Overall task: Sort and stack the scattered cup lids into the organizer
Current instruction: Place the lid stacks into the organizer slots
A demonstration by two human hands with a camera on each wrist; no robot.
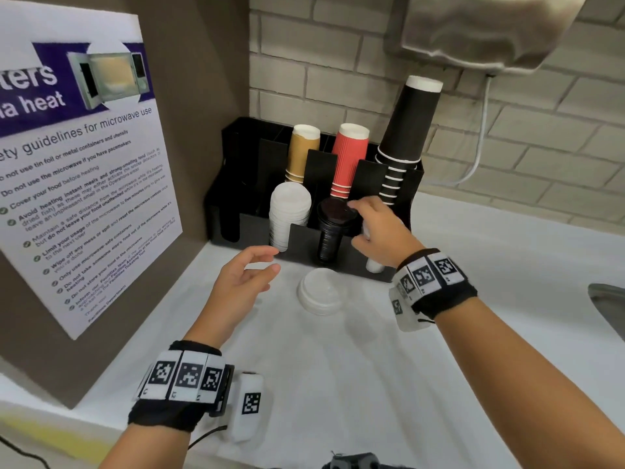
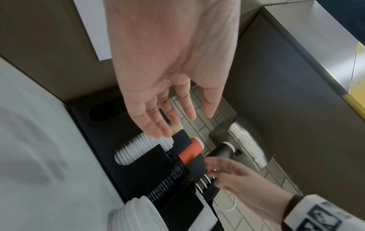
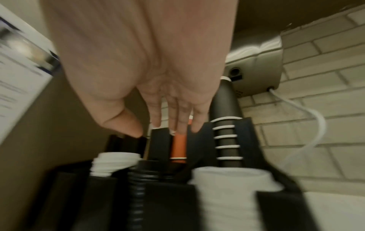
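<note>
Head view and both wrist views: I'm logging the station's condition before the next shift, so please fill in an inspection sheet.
Surface: white counter, a sink edge at right.
Job's things: black organizer holds a white lid stack and a black lid stack; loose white lids lie on the counter in front.
Clutter: nothing seen.
Grippers: left hand open, hovering empty; right hand open, fingers at the black lid stack.
Cables: white cable hangs from the wall unit.
Surroundings: brick wall, microwave poster, cup stacks in the organizer.
</note>
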